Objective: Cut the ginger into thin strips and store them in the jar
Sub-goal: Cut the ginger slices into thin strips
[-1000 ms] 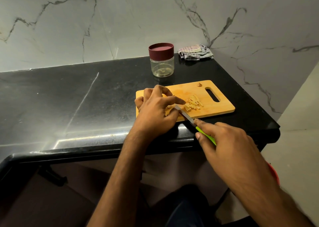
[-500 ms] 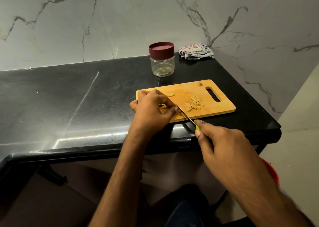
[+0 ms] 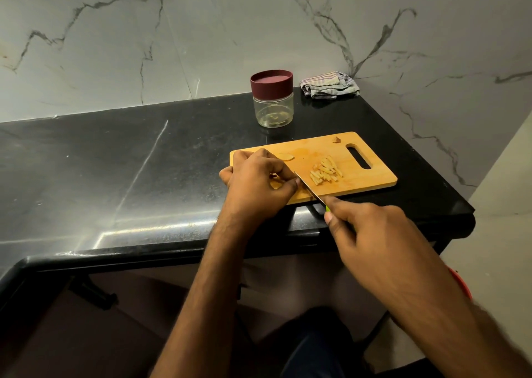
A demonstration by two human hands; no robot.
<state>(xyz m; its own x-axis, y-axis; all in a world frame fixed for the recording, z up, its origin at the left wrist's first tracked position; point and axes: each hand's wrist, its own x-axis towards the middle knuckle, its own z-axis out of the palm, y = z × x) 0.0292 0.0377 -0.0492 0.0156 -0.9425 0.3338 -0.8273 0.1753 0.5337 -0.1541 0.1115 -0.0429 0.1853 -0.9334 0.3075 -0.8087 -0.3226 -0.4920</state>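
A wooden cutting board (image 3: 374,180) lies on the black counter. A pile of thin ginger strips (image 3: 326,171) sits at its middle. My left hand (image 3: 257,183) pins a ginger piece, mostly hidden under curled fingers, at the board's left end. My right hand (image 3: 374,233) grips a green-handled knife (image 3: 309,189), its blade tip just right of my left fingers. A flat ginger slice (image 3: 286,156) lies beyond my left hand, a small scrap (image 3: 336,139) at the far edge. The clear jar (image 3: 272,103) with a maroon lid stands closed behind the board.
A folded checked cloth (image 3: 329,85) lies in the back corner by the marble wall. The counter's right edge (image 3: 449,187) drops off just past the board. A red object (image 3: 462,285) shows low on the right, below the counter.
The knife has slid forward so the blade reaches further onto the board beside my left fingers. My left hand shifted slightly left and curled tighter over the ginger.
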